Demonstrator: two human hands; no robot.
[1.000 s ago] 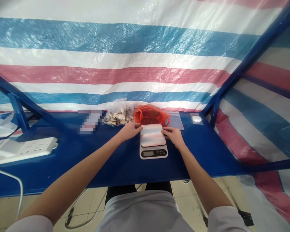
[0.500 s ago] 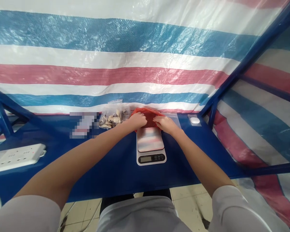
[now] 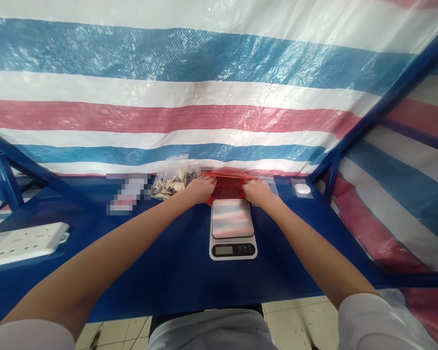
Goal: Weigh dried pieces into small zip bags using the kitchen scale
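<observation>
two hands, the left hand (image 3: 200, 189) and the right hand (image 3: 258, 192), their grips narrow on the rim of a red plastic bag (image 3: 226, 188), hold it taut on the blue counter (image 3: 175, 272) just behind a digital kitchen scale (image 3: 232, 218)

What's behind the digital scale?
Behind the digital scale lies a red plastic bag, with the left hand and right hand on it. The hands cover its sides; its contents can't be made out through the red plastic.
</observation>
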